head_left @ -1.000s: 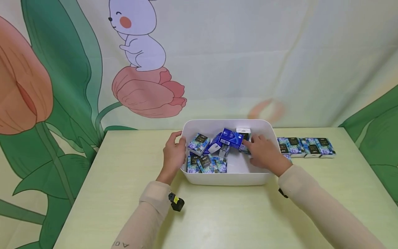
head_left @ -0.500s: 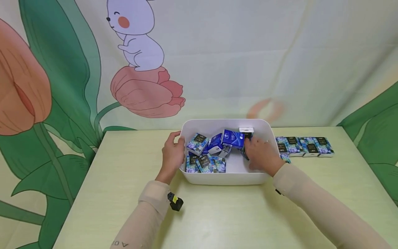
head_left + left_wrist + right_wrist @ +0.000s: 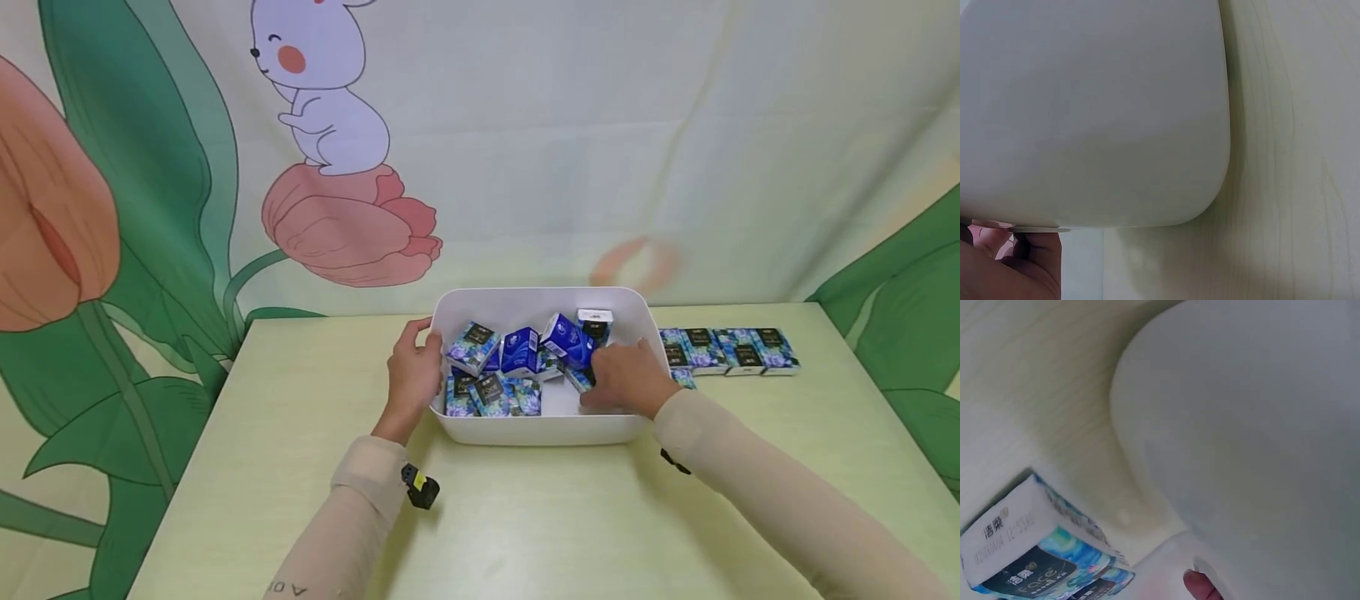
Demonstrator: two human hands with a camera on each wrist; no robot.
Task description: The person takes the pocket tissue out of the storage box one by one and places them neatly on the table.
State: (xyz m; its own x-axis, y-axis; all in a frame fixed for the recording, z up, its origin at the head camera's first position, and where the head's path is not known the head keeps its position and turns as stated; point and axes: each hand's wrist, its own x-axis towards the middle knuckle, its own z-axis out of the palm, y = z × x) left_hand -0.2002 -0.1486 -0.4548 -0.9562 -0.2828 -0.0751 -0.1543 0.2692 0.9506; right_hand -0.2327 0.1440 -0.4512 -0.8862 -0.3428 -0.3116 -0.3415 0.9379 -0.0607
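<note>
A white plastic bin (image 3: 543, 431) holds several small tissue packs, some floral and some plain blue. My left hand (image 3: 415, 371) grips the bin's left end; in the left wrist view its fingers (image 3: 1038, 265) curl at the rim. Inside the bin's right half, my right hand (image 3: 628, 379) is curled over a floral tissue pack (image 3: 578, 378), mostly hidden beneath the fingers. Against that hand leans a tilted blue tissue pack (image 3: 567, 340). Another blue tissue pack (image 3: 519, 352) lies to its left. In the right wrist view, only a fingertip (image 3: 1200, 585) shows past the bin wall.
Right of the bin, a row of floral tissue packs (image 3: 742, 351) lies on the pale wooden table (image 3: 480, 517), with one more pack (image 3: 684, 379) close to the bin wall. Behind the table hangs a backdrop (image 3: 510, 167) printed with tulips and a rabbit.
My right hand has moved slightly left and down inside the bin, its fingers curling over a floral pack. The blue pack beside it has turned and tilted. My left hand stays at the bin.
</note>
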